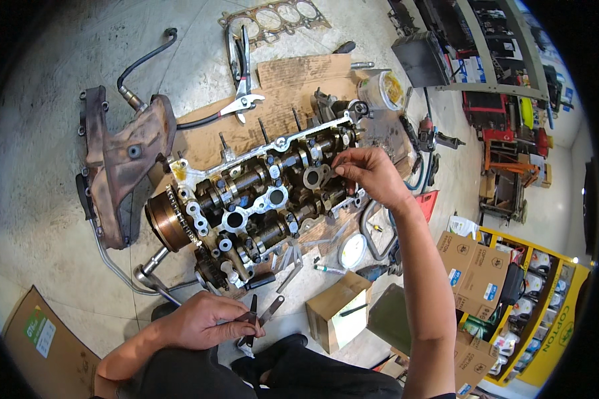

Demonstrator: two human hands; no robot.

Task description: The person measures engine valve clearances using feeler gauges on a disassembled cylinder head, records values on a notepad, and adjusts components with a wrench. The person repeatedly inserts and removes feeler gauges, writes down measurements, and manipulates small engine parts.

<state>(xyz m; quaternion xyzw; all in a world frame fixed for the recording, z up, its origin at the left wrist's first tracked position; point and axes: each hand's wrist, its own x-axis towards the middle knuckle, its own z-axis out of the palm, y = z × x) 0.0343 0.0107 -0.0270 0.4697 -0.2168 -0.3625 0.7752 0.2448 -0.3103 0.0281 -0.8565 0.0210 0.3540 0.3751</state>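
Note:
An engine cylinder head (276, 197) lies in the middle, its camshafts (249, 181) uncovered. At its left end is a round copper-brown cam gear (161, 221) with a chain around it. My right hand (373, 174) reaches over the right part of the head, thumb and fingers pinched together beside the camshaft; what they hold, if anything, is too small to make out. Low in front, my left hand (209, 320) is closed on a feeler gauge (271, 310), with thin metal blades sticking out past the thumb. Several loose flat metal strips (289, 266) lie along the head's near edge.
A ratchet handle (150, 274) leans by the cam gear. A rusty manifold (130, 153) stands left. Beyond the head are pliers (243, 103), cardboard (303, 70) and a head gasket (273, 20). To the right are a tub (383, 91), an impact wrench (429, 136) and boxes (339, 309).

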